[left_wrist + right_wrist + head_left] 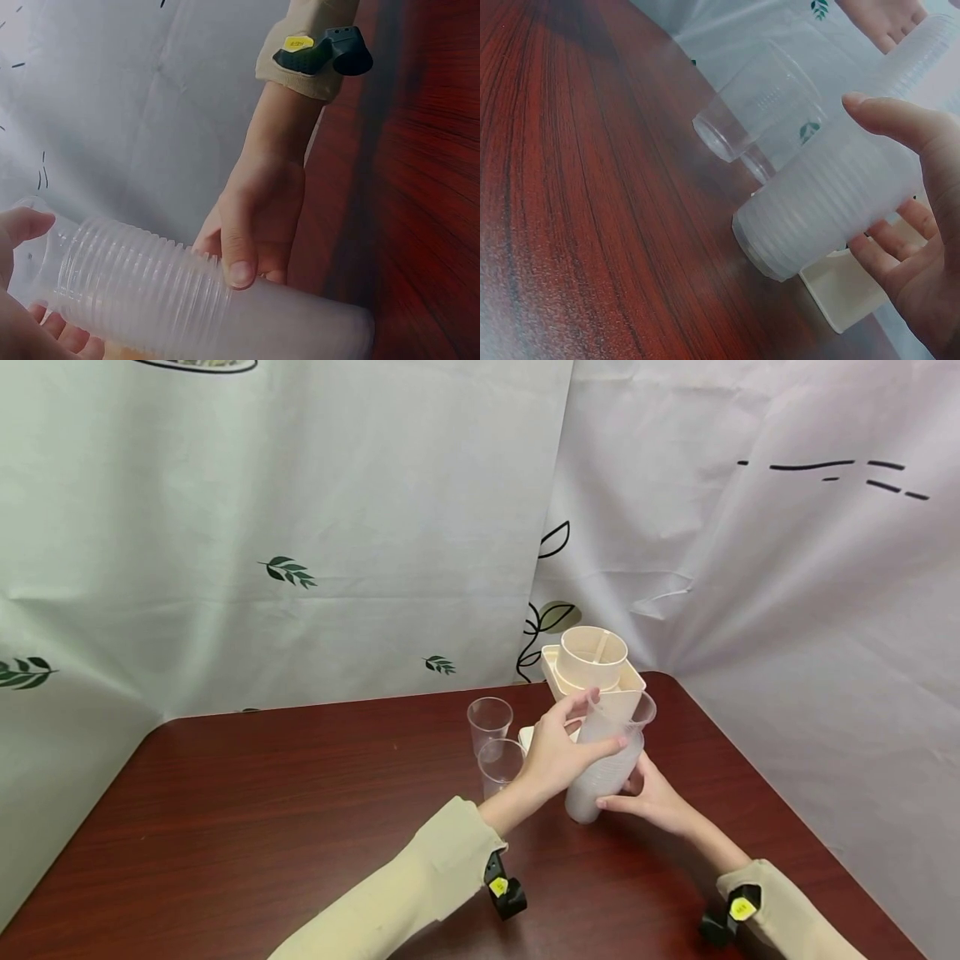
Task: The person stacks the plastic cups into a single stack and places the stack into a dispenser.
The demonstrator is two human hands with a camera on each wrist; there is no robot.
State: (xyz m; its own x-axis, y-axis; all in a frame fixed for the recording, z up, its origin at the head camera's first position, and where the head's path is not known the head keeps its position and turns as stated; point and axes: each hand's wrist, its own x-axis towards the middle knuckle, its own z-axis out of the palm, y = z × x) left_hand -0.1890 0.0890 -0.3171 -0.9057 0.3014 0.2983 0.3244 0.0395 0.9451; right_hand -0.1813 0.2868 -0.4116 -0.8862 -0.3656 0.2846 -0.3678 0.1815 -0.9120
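Observation:
A tall stack of clear plastic cups (596, 789) tilts over the table, its lower end near the tabletop. My right hand (654, 797) grips the stack from the right, thumb across its side; the right wrist view shows the fingers curled under the nested cups (817, 195). At the upper end, my left hand (564, 745) holds the outermost plastic cup (641, 710) between thumb and fingers. In the left wrist view that cup reaches out past the tightly spaced rims. Two single clear cups, one farther back (489, 720) and one nearer (501, 764), stand left of the hands.
Behind the hands stands a cream plastic holder (592, 662) with a round, open-topped tube and a square tray. The dark red wooden table (285, 810) spreads to the left. A printed white cloth (360, 527) hangs along the back and right side.

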